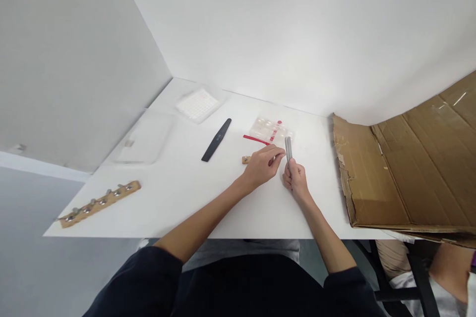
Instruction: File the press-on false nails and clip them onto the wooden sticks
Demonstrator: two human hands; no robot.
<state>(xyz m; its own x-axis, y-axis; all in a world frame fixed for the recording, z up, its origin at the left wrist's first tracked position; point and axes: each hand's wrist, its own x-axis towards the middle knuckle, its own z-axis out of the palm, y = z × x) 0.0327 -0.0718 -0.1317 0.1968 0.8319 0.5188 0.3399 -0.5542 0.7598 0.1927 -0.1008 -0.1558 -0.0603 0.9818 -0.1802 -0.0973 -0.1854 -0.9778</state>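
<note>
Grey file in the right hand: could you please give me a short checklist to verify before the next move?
1. Grip of the right hand on the grey file: ok, the hand is closed around it and the file points up and away.
2. Hold of the left hand on the small wooden piece: ok, one end shows on the left.
3. Contact between file and wooden piece: cannot tell, the left hand hides it.
4. Black file out of the way: ok, it lies apart, to the left.
5. Free space behind the file: not ok, the plastic bag lies just behind the hands.
</note>
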